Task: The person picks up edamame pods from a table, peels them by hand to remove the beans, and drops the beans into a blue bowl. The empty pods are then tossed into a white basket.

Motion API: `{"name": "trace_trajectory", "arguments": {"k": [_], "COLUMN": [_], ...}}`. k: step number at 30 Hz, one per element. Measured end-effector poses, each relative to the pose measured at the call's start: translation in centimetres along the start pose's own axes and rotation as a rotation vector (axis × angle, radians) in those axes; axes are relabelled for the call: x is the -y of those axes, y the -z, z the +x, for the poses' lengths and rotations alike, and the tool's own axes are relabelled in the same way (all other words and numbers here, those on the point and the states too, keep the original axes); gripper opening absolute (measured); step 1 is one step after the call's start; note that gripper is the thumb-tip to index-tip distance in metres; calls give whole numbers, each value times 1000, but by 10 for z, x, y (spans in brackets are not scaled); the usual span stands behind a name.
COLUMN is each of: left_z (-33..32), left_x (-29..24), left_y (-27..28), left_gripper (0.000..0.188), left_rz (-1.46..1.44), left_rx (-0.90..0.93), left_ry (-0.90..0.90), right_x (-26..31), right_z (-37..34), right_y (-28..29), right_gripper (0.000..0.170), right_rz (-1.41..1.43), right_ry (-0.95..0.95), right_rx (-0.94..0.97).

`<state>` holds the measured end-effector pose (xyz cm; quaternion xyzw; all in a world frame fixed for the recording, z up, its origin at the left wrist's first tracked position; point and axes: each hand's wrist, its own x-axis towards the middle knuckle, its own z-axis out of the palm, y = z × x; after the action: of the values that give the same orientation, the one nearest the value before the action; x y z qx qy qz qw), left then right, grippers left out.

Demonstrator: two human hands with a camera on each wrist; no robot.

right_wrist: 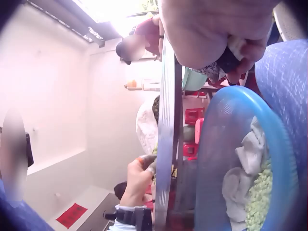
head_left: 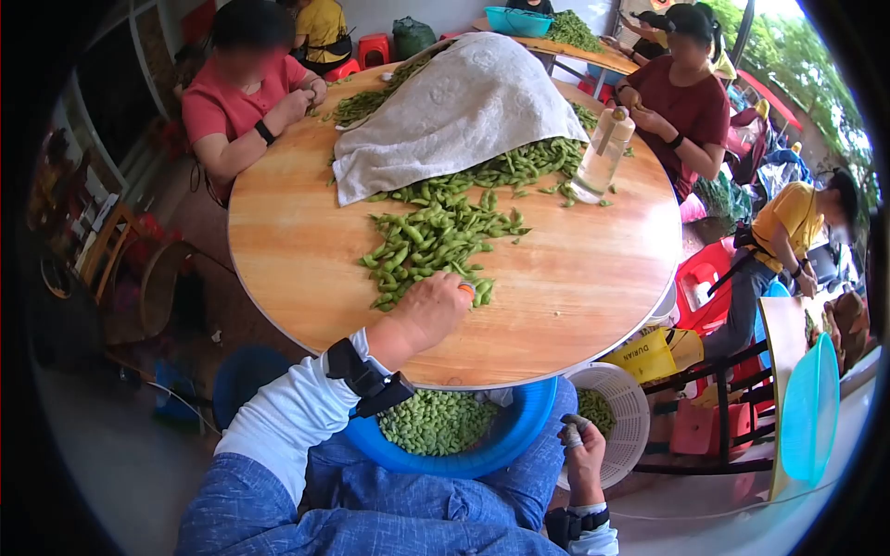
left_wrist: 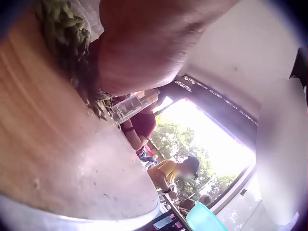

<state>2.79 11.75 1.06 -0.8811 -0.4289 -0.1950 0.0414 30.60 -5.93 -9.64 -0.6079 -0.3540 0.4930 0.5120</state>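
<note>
My left hand [head_left: 426,315] is over the near end of a spread of green soybean pods [head_left: 431,236] on the round wooden table [head_left: 297,278]. An orange band circles one finger; the fingertips are among the pods, and I cannot tell whether they pinch one. My right hand [head_left: 584,459] is low by my right thigh, beside a white perforated basket [head_left: 635,408], its fingers loosely curled with nothing visible in them. Grey coverings are on some of its fingertips. A blue basin [head_left: 510,435] in my lap holds shelled beans [head_left: 436,422] and, in the right wrist view, pale cloth [right_wrist: 250,151].
A grey towel [head_left: 464,111] covers a larger pod heap behind. Right of it stands a clear water bottle [head_left: 598,162]. Two people sit across the table at left and right. Red stools [head_left: 700,287] and a turquoise basin [head_left: 808,412] are at the right.
</note>
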Motion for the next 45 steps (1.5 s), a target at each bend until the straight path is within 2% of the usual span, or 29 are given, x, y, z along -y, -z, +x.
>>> {"name": "trace_trajectory", "arguments": {"k": [2, 5, 6, 9, 10, 14, 17, 18, 21, 22, 25, 26, 29, 30, 31, 32, 33, 34, 35, 37, 38, 40, 42, 45], "left_z": [0, -8, -14, -16, -19, -25, -33, -36, -44, -46, -54, -57, -66, -68, -68, -66, -62, -55, -53, -44, -41, -36, -32, -32], "left_x": [7, 2, 10, 12, 13, 15, -7, -16, -38, -46, -69, -73, -62, -56, -45, -37, -30, -28, -26, -18, -15, -10, -7, -9], "left_y": [7, 27, 22, 35, 34, 33, 37, 37, 25, 24, 22, 24, 26, 33, 27, 31, 36, 46, 43, 28, 21, 6, 3, 8], "left_gripper": [7, 12, 14, 11, 7, 16, 21, 20, 18, 16, 14, 12, 14, 15, 13, 13, 13, 15, 16, 18, 18, 17, 18, 20], "left_rz": [-66, -380, -362, -255, -257, -1213, -1608, -1723, -1753, -1792, -1805, -1805, -1153, -1224, -1193, -1054, -915, -782, -654, -400, -302, -246, -265, -382], "left_rx": [29, -96, -176, -247, -185, -95, -173, -224, -340, -333, -238, -210, -216, -156, -255, -224, -193, -85, -79, -78, 42, 90, 120, 42], "left_ry": [64, 343, 306, 227, 319, 540, 609, 669, 492, 516, 553, 502, 320, 475, 468, 486, 505, 531, 446, 266, 263, 280, 307, 302], "right_x": [14, 43, 48, 70, 76, 92, 106, 109, 116, 116, 102, 101, 93, 88, 81, 76, 72, 65, 61, 41, 35, 34, 41, 57], "right_z": [-3, -4, -1, 9, 10, 15, 15, 14, 14, 14, 17, 14, 3, 3, 6, 9, 9, 10, 9, 9, 4, -6, -12, -14], "right_y": [-13, -41, -46, -77, -87, -117, -130, -135, -144, -146, -149, -149, -122, -108, -90, -65, -47, -32, -18, 3, 9, 7, -7, -37], "right_gripper": [17, 17, 18, 20, 21, 25, 31, 31, 29, 28, 21, 15, 16, 16, 17, 17, 18, 17, 12, 12, 12, 13, 16, 23], "right_rz": [-79, -98, -177, -190, -174, -101, -5, 63, 179, 203, 74, 95, -11, -30, 72, 55, 168, 326, 476, 721, 630, 448, 270, 46], "right_ry": [128, 259, 289, 398, 396, 345, 260, 222, 185, 185, 274, 332, 363, 425, 402, 258, 185, 37, -67, -172, -189, -229, -114, 56], "right_rx": [53, 152, 229, 346, 355, 427, 478, 498, 614, 664, 684, 632, 473, 336, 237, 116, 6, -146, -239, -290, -219, -107, -11, 182]}}
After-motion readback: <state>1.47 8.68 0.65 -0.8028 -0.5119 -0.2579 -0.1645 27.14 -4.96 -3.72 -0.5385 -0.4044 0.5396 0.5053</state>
